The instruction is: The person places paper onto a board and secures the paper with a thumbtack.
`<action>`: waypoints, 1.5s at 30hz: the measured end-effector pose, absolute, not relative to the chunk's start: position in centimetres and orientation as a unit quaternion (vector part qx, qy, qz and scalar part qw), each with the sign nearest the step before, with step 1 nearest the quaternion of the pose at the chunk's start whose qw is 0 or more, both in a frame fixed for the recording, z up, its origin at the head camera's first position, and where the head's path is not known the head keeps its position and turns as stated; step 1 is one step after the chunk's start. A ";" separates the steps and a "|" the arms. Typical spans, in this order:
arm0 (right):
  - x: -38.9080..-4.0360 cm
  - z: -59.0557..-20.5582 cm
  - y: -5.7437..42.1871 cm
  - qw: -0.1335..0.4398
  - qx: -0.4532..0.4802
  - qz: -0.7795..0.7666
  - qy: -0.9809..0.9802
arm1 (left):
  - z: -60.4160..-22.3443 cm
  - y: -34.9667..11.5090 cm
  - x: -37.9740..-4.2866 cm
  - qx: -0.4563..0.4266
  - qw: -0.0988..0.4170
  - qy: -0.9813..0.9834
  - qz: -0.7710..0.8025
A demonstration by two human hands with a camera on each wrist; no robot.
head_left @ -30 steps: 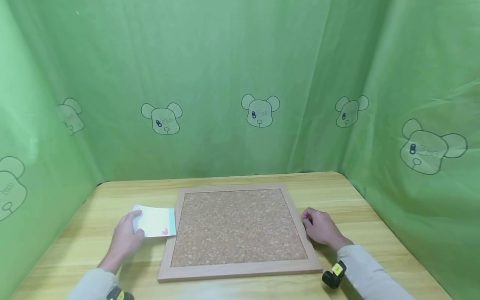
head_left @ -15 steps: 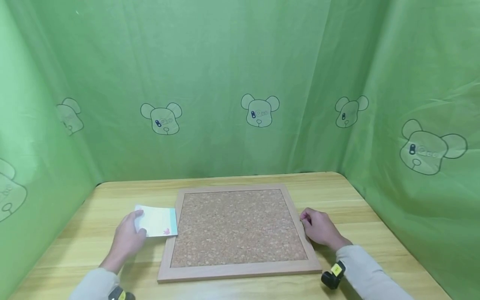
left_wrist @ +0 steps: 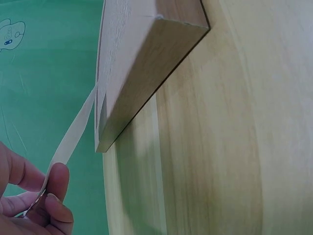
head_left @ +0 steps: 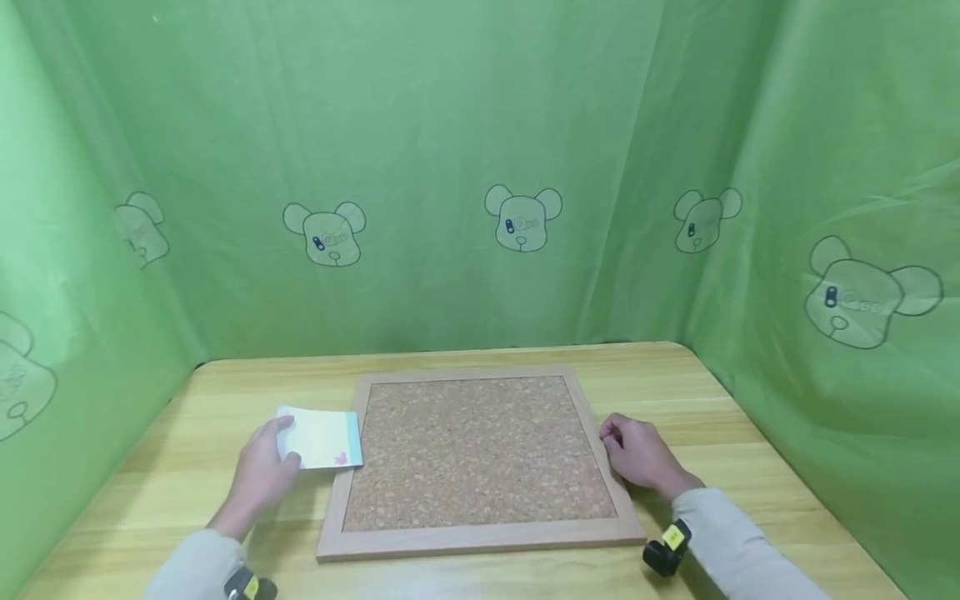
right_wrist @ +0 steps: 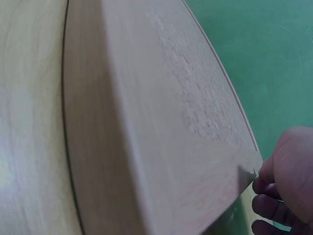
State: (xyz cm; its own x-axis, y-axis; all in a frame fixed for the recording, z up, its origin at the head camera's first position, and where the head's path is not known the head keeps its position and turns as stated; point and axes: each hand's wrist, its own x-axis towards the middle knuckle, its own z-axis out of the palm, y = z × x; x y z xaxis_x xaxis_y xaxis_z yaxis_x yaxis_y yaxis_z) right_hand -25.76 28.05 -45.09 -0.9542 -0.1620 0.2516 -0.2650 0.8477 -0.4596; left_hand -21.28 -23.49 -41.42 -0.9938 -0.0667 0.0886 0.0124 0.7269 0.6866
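My left hand (head_left: pixel 264 467) pinches the left side of a note card (head_left: pixel 317 437), pale with a teal band on its right and a small pink picture. The card's right edge lies over the left frame of a cork board (head_left: pixel 480 454). Seen edge-on in the left wrist view, the card (left_wrist: pixel 76 132) slants from the fingers to the board's wooden frame (left_wrist: pixel 132 88). My right hand (head_left: pixel 637 450) is at the board's right edge, fingers curled and fingertips at the frame. In the right wrist view the hand (right_wrist: pixel 288 181) hides whether anything small is pinched there.
The board lies flat on a light wooden table (head_left: pixel 735 450). Green curtains (head_left: pixel 420 125) with printed bear heads stand behind and on both sides. A black device with a yellow label (head_left: pixel 667 547) is strapped at the right wrist.
My left hand has moved slightly right, carrying the note card further over the board's left frame. The right hand and the board stay nearly where they were.
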 end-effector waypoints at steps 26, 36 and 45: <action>-25.5 -44.7 27.2 0.088 0.113 0.263 -0.954 | -41.7 -22.5 -21.4 0.010 0.059 -0.926 -0.373; -25.9 -44.7 26.9 0.082 0.110 0.268 -0.954 | -41.6 -21.9 -22.1 0.004 0.065 -0.925 -0.375; -25.8 -44.5 26.6 0.087 0.118 0.264 -0.953 | -41.4 -21.2 -22.1 0.001 0.066 -0.925 -0.373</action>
